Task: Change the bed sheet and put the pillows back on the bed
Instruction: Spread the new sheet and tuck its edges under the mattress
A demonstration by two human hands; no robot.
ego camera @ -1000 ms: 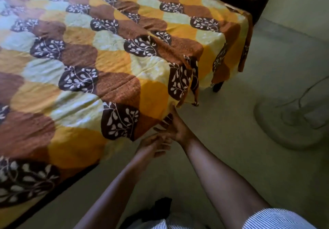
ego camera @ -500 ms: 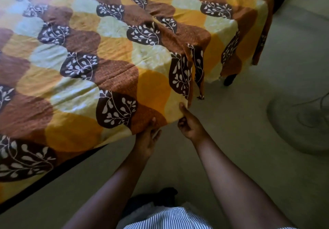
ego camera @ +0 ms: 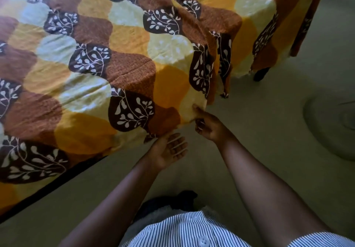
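A patterned bed sheet [ego camera: 119,58] in yellow, orange, brown and pale green with white leaf prints covers the bed and hangs over its near side. My right hand [ego camera: 208,124] pinches the lower hem of the overhang, thumb on top of the cloth. My left hand [ego camera: 170,149] is just below the hem to the left, palm up with fingers relaxed, its fingertips at the sheet's edge. A loose fold of the sheet [ego camera: 217,60] hangs down to the right of my right hand. No pillows are in view.
A dark strip of the bed frame [ego camera: 50,186] shows below the sheet at lower left, and a dark bed leg [ego camera: 260,73] stands at the far corner. A round fan base [ego camera: 332,127] sits on the pale floor at the right. Dark cloth [ego camera: 172,202] lies by my feet.
My left hand has let go of the hem and turned palm up below it. My right hand keeps its pinch on the edge. The view has moved closer to the bed.
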